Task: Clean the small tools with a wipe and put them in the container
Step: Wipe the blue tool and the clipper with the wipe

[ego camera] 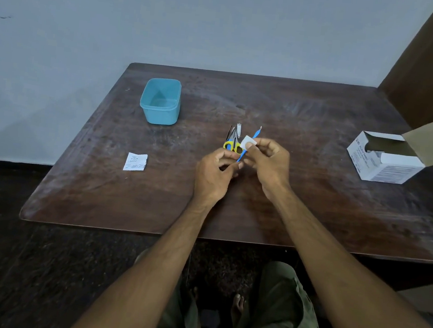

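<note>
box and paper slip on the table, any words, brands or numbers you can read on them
"BD": logo on the end face of the white box, at its upper left.
Other print on the box: several lines, too small and blurred to read.
Paper slip: dark printed lines, too small to read.
Blue container: no text visible.

The worktop [300, 199] was dark wood, worn and scuffed, with a dull sheen in patches. The container [160, 101] looked like smooth turquoise plastic, slightly glossy. The scissors [230, 141] had yellow plastic handles and grey metal blades; the nail clipper [239, 128] beside them was shiny metal. The thin tool [251, 140] had a blue plastic shaft. The wipe [248, 142] looked soft, white and matt. The box [386, 160] was matt cardboard, and the torn wrapper [135, 162] printed paper.
</note>
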Demonstrator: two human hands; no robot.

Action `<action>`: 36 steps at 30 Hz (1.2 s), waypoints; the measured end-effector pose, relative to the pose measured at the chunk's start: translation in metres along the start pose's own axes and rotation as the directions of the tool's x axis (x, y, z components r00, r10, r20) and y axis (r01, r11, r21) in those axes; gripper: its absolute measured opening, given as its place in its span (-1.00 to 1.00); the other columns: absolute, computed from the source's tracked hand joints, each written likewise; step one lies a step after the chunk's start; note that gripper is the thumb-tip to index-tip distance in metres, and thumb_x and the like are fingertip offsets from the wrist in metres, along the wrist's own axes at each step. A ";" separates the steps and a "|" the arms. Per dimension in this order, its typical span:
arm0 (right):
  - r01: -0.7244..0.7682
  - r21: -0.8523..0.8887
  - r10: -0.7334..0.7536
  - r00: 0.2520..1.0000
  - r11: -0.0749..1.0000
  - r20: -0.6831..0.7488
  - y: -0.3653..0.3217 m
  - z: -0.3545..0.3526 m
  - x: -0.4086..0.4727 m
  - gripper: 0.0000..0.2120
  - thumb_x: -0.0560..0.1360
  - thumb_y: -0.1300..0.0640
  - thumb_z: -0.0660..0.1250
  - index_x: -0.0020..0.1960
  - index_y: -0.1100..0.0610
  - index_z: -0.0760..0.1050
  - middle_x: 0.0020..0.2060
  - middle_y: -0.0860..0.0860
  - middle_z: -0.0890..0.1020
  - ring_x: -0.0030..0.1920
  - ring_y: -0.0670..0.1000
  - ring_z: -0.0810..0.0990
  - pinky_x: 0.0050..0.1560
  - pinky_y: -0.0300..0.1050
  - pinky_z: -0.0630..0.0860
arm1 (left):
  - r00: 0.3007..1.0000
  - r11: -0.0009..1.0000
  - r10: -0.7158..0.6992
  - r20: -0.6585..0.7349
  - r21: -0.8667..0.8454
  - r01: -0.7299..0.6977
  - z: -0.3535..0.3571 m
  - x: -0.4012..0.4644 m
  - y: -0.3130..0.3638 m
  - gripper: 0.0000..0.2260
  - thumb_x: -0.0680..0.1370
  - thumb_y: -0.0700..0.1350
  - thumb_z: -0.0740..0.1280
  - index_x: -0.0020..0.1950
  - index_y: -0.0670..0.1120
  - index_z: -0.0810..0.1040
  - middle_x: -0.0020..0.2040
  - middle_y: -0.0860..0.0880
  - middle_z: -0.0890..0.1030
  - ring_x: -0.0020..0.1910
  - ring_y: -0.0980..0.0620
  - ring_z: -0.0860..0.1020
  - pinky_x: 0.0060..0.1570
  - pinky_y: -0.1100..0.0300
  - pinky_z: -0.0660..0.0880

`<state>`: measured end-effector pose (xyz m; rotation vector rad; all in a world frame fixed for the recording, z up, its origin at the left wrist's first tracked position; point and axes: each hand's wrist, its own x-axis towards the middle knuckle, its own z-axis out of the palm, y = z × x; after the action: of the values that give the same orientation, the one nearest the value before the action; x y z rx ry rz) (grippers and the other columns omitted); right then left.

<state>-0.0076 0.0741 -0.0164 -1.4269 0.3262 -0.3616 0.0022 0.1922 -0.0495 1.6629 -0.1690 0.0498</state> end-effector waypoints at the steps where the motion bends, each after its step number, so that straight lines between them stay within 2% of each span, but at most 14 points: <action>1: -0.010 0.020 0.010 1.000 1.000 0.000 0.000 0.000 0.000 -0.93 0.50 0.30 0.40 -0.12 0.17 0.56 -0.25 0.06 0.66 -0.33 -0.07 0.64 -0.27 -0.25 0.61 | 1.000 1.000 -0.001 0.008 -0.012 0.001 0.000 0.000 0.001 -0.89 0.47 -0.28 0.46 -0.03 -0.18 0.61 -0.21 -0.06 0.70 -0.36 0.14 0.63 -0.27 0.26 0.56; 5: -0.020 0.062 0.020 1.000 0.998 0.000 -0.002 -0.001 0.001 -0.90 0.49 0.32 0.40 -0.14 0.16 0.57 -0.25 0.06 0.66 -0.32 -0.09 0.65 -0.26 -0.26 0.61 | 1.000 0.998 -0.016 -0.004 -0.068 0.016 -0.002 -0.001 0.005 -0.92 0.52 -0.21 0.41 -0.01 -0.18 0.65 -0.21 -0.07 0.69 -0.38 0.17 0.60 -0.33 0.33 0.52; 9: -0.021 0.096 0.022 1.000 0.995 -0.014 -0.007 -0.004 0.005 -0.89 0.49 0.32 0.41 -0.13 0.14 0.57 -0.21 0.04 0.68 -0.27 -0.08 0.68 -0.22 -0.24 0.61 | 0.998 0.998 -0.040 0.038 -0.039 0.042 -0.006 0.001 0.007 -0.83 0.61 -0.12 0.30 0.01 -0.17 0.67 -0.22 -0.06 0.70 -0.42 0.17 0.57 -0.34 0.34 0.49; 17: 0.033 0.059 -0.033 0.999 0.998 0.000 -0.006 -0.004 0.005 -0.91 0.49 0.31 0.41 -0.13 0.15 0.57 -0.23 0.02 0.68 -0.25 -0.10 0.67 -0.21 -0.26 0.60 | 0.988 0.997 -0.069 0.136 -0.030 0.074 -0.005 0.002 0.010 -0.87 0.60 -0.20 0.30 -0.01 -0.18 0.63 -0.27 -0.04 0.67 -0.46 0.23 0.51 -0.38 0.43 0.42; 20: 0.106 -0.058 -0.107 0.994 0.993 -0.016 -0.004 -0.006 0.005 -0.91 0.48 0.28 0.42 -0.14 0.11 0.58 -0.21 -0.01 0.69 -0.24 -0.14 0.66 -0.21 -0.24 0.60 | 0.991 0.997 -0.075 0.106 -0.026 0.078 -0.003 0.001 0.010 -0.87 0.60 -0.19 0.30 -0.03 -0.17 0.64 -0.29 -0.02 0.67 -0.48 0.23 0.50 -0.41 0.42 0.41; 23: 0.276 -0.296 -0.288 0.957 0.914 0.003 0.002 -0.012 0.004 -0.87 0.45 0.18 0.45 -0.18 -0.04 0.59 -0.14 -0.01 0.67 -0.18 -0.09 0.66 -0.11 -0.14 0.61 | 0.995 0.996 -0.088 0.043 -0.012 0.088 0.000 0.002 0.007 -0.86 0.60 -0.15 0.31 -0.03 -0.16 0.65 -0.29 0.00 0.68 -0.49 0.19 0.50 -0.44 0.40 0.40; 26: 0.423 -0.450 -0.398 0.904 0.787 0.154 0.005 -0.015 -0.003 -0.97 0.45 0.16 0.44 -0.13 0.04 0.64 -0.16 -0.04 0.63 -0.20 -0.08 0.61 -0.14 -0.29 0.50 | 0.996 0.995 -0.093 0.011 -0.016 0.093 0.002 0.003 0.007 -0.87 0.59 -0.14 0.33 -0.10 -0.08 0.64 -0.30 0.02 0.68 -0.50 0.17 0.51 -0.45 0.37 0.40; 28: 0.490 -0.512 -0.417 0.871 0.705 0.259 0.008 -0.016 -0.006 -0.93 0.47 0.18 0.43 -0.06 0.13 0.65 -0.17 -0.02 0.62 -0.24 -0.15 0.56 -0.19 -0.43 0.41 | 0.997 0.997 -0.080 0.007 -0.011 0.080 0.002 0.003 0.008 -0.86 0.58 -0.13 0.34 -0.16 -0.05 0.63 -0.30 0.02 0.68 -0.50 0.16 0.53 -0.45 0.36 0.41; 30: 0.499 -0.535 -0.414 0.866 0.682 0.279 0.011 -0.015 -0.006 -0.93 0.47 0.20 0.42 -0.05 0.16 0.65 -0.16 -0.01 0.62 -0.25 -0.19 0.53 -0.21 -0.49 0.37 | 0.998 0.998 -0.061 0.011 -0.003 0.061 0.000 0.003 0.008 -0.87 0.58 -0.12 0.35 -0.16 -0.04 0.64 -0.30 0.01 0.68 -0.49 0.16 0.54 -0.44 0.37 0.41; 36: 0.396 -0.496 -0.367 0.916 0.773 0.160 0.006 -0.006 0.001 -0.97 0.47 0.20 0.41 -0.10 0.10 0.61 -0.21 -0.03 0.65 -0.29 -0.24 0.54 -0.25 -0.44 0.40 | 0.999 0.999 -0.035 0.031 0.008 0.035 -0.001 0.002 0.007 -0.88 0.58 -0.18 0.34 -0.10 -0.10 0.66 -0.28 -0.02 0.69 -0.49 0.15 0.53 -0.43 0.36 0.43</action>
<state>-0.0089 0.0687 -0.0227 -2.0483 0.0792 -0.5974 0.0030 0.1922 -0.0420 1.6743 -0.1631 -0.0021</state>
